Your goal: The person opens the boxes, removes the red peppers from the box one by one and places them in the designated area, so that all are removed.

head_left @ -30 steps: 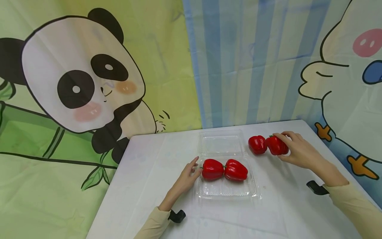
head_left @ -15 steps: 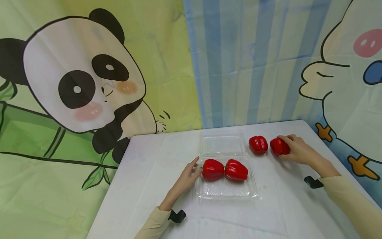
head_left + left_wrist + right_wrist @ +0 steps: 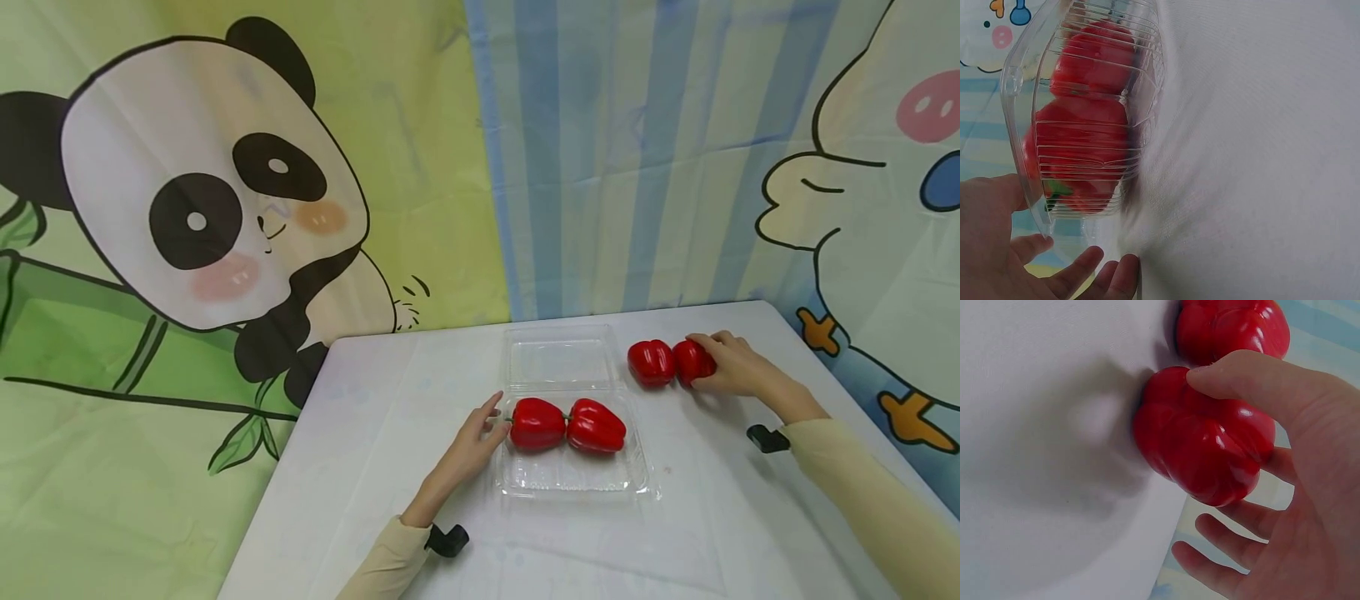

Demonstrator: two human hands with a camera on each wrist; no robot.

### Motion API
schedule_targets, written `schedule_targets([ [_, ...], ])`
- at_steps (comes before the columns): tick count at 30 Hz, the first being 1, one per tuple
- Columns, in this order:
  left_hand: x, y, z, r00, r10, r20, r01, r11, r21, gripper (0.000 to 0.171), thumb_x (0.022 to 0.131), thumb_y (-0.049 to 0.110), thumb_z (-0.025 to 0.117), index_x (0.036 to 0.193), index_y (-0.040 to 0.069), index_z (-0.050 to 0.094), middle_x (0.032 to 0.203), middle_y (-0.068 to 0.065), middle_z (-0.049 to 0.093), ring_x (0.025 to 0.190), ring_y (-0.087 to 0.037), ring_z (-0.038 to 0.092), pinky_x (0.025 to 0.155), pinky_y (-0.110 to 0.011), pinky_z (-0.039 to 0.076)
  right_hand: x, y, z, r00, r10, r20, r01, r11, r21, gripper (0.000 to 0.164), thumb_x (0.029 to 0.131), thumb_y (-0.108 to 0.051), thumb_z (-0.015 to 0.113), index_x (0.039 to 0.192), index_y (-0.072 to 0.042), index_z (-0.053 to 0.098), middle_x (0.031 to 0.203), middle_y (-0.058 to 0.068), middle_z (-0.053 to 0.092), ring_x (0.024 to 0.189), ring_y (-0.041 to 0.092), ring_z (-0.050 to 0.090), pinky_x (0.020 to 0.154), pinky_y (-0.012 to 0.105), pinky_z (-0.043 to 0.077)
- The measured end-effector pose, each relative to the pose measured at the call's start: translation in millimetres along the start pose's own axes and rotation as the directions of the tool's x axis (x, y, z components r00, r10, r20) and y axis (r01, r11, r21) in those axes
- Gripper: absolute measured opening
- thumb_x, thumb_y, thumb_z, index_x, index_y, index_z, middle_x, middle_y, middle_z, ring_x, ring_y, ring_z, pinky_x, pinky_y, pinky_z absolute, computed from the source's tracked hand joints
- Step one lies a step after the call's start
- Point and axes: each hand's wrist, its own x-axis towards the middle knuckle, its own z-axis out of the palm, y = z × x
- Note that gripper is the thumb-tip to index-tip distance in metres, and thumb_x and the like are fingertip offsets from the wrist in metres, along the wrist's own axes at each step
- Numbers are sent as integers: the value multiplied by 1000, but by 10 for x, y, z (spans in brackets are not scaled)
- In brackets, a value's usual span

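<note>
My right hand [image 3: 731,364] grips a glossy red bell pepper [image 3: 1204,444] at the back right of the table, thumb on one side and fingertips on the other. Right beside it, on its left in the head view, lies a second red bell pepper [image 3: 651,363]. Two more, a left bell pepper [image 3: 537,423] with a green stem and a right bell pepper [image 3: 596,426], lie side by side in a clear plastic clamshell box [image 3: 573,479]. Along the box's left side rests my left hand [image 3: 467,446], fingers loosely extended, its thumb and fingertips at the rim.
The clear lid [image 3: 559,358] of the box lies folded back flat behind it. A white cloth covers the table [image 3: 390,392]. Behind the table hangs a printed curtain [image 3: 420,167] with cartoon animals. Each wrist wears a black strap mount.
My right hand and its bell pepper first shifted slightly right, away from the neighbouring pepper, then came back left against it. The left hand and the box have stayed in place.
</note>
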Motion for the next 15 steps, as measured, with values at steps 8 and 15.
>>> schedule_targets([
  [8, 8, -11, 6, 1000, -8, 4, 7, 1000, 19, 62, 102, 39, 54, 159, 26, 31, 142, -14, 52, 124, -32, 53, 101, -57, 48, 31, -30, -19, 1000, 9, 27, -9, 1000, 0, 87, 81, -26, 80, 149, -1, 32, 136, 39, 35, 121, 59, 32, 87, 69, 51],
  [15, 17, -17, 7, 1000, -4, -1, 5, 1000, 17, 62, 102, 40, 54, 159, 25, 31, 142, -15, 52, 125, -33, 53, 101, -58, 48, 28, -53, -30, 999, 18, 42, -18, 1000, 1, 91, 81, -27, 81, 151, -1, 29, 137, 39, 32, 122, 60, 29, 88, 70, 50],
])
